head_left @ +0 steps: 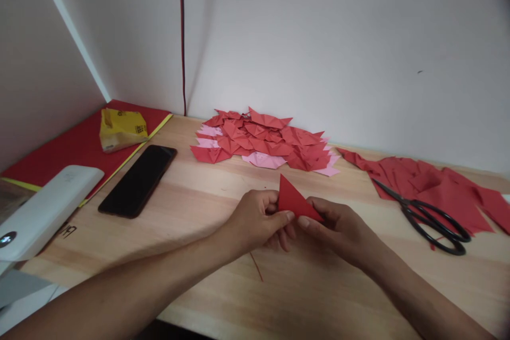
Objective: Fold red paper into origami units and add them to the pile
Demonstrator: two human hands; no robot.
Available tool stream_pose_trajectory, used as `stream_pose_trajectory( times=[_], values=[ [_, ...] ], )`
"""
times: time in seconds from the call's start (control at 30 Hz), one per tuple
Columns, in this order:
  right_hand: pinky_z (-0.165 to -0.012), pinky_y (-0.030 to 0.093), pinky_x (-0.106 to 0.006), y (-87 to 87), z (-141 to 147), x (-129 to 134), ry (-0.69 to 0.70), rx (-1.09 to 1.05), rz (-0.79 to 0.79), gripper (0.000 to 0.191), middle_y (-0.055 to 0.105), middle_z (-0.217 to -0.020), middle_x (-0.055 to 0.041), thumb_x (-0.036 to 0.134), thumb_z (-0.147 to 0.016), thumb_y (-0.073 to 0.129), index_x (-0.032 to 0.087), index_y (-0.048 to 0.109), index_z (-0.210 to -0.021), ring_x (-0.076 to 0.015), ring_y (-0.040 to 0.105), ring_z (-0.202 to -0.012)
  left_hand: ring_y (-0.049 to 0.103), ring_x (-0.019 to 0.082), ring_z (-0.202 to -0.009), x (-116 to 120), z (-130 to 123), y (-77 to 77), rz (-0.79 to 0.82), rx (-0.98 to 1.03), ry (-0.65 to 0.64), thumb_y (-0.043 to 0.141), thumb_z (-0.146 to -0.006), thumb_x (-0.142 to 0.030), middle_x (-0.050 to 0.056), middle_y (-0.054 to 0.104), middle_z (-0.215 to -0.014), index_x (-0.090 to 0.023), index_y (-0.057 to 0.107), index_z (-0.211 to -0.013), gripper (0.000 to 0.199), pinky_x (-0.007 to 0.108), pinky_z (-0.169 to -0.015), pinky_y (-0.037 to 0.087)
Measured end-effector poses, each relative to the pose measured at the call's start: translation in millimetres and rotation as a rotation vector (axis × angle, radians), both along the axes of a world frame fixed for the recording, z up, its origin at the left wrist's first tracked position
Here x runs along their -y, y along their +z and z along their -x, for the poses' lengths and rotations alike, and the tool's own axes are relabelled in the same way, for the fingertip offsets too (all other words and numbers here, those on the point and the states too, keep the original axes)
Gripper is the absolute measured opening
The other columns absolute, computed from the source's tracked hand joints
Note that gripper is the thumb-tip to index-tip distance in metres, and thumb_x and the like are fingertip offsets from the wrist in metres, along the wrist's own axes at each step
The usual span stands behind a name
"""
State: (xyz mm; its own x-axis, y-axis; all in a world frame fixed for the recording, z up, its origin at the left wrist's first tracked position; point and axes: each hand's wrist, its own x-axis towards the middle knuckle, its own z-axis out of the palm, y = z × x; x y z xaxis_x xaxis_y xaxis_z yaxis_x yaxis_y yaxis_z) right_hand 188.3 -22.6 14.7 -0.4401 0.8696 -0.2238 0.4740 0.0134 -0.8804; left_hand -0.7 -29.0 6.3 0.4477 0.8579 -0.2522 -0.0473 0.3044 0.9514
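As hands (258, 219) (341, 229) pinch red paper (294, 200), thumbs (287, 216) nearly meet; scissors (405, 203) rest.

My left fingers (283, 218) and right fingers (314, 226) pinch close together, below centre; both forearms (167, 268) slant from lower corners.

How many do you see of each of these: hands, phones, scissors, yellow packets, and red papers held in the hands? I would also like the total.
Left hand and right hand: 2
Phone: 1
Scissors: 1
Yellow packet: 1
Held red paper: 1
Total: 6
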Motion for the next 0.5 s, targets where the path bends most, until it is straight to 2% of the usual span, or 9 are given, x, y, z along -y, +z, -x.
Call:
stream_pose_trajectory(
  times=[0.17,0.33,0.5],
  values=[
    [-0.059,0.037,-0.025,-3.0,0.4,0.8,0.036,-0.041,0.024,0.023,0.057,-0.068,0.0006,0.040,-0.082,0.060,0.021,0.061,-0.070,-0.0146,0.049,-0.065,0.060,0.010,-0.043,4.1,-1.0,-0.9,0.043,0.014,-0.029,0.058,-0.080,-0.028,0.002,0.063,-0.060,-0.012,0.056,-0.083,0.017,0.014,-0.037,0.036],
    [-0.060,0.038,-0.024,-6.5,-3.1,-0.3,0.041,-0.027,0.030,0.027,0.058,-0.068,0.0009,0.042,-0.086,0.054,0.020,0.060,-0.072,-0.0138,0.051,-0.065,0.065,0.014,-0.051,-0.7,1.8,-4.6,0.076,0.073,-0.082,0.058,-0.080,-0.032,0.007,0.067,-0.069,-0.011,0.055,-0.083,0.022,0.017,-0.041,0.042],
    [-0.066,0.042,-0.025,-6.1,-6.3,-2.3,0.067,-0.033,0.071,0.030,0.065,-0.075,-0.0015,0.044,-0.088,0.050,0.020,0.064,-0.076,-0.0153,0.057,-0.072,0.065,0.014,-0.049,-2.5,2.6,-2.7,0.111,0.049,-0.049,0.059,-0.079,-0.032,0.006,0.067,-0.068,-0.012,0.055,-0.082,0.021,0.016,-0.039,0.040]
  ],
)
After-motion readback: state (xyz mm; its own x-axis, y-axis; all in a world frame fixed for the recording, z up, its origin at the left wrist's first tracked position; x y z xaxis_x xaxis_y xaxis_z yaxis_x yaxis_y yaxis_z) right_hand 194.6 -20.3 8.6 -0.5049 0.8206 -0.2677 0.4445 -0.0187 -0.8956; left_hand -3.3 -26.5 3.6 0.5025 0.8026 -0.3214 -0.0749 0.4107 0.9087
